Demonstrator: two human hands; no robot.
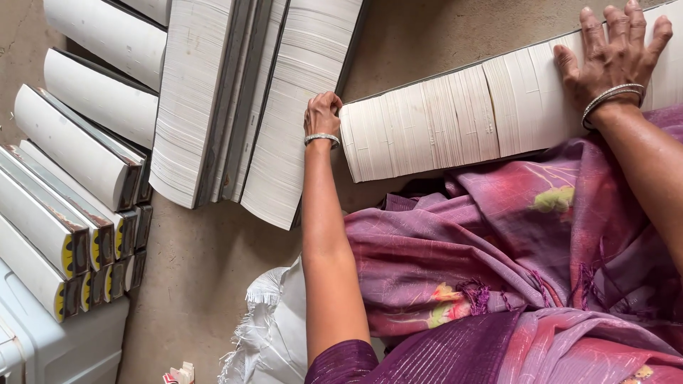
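Left hand curled at the near end of a long row of paper bundles, fingers bent over the end edge, gripping it. Right hand laid flat on top of the same row at its far end, fingers spread and pressing down, not clenched. Thin silver bangles on both wrists. Row lying on the bare floor, edges up, slanting from the left hand up toward the right hand, just above a lap draped in purple cloth. Just beside the left hand, a second stack of page blocks, tilted. Further left, well apart, a fanned line of bound books with white fore-edges and yellow-and-black spines. Below those, a white box in the corner, and a frayed white sack near the left elbow.
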